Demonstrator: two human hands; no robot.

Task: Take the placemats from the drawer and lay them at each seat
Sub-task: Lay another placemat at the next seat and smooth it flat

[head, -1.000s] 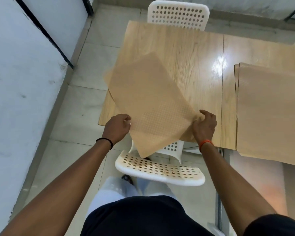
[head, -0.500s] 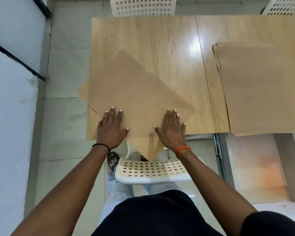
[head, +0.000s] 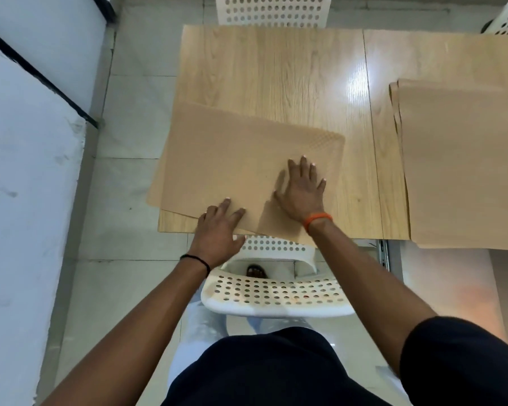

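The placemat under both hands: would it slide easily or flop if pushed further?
The placemat probably slides readily on the glossy table. Thin, overhanging the left edge without drooping, so likely semi-stiff. Both the left hand and right hand press it flat.

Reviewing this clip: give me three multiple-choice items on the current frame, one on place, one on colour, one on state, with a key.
1. Where does the placemat under the hands lie?
A. squarely in the table's middle
B. askew, overhanging the table's left and near edges
C. on the chair seat

2. What colour is the band on the right wrist?
A. orange
B. black
C. green

3. How is the right hand placed?
A. flat on the placemat, fingers spread
B. pinching a corner
C. lifted clear of it

Key: 1 B, its edges pass beyond the tabletop; 2 A, the orange band shows at the wrist; 3 A, the palm lies down on the mat.
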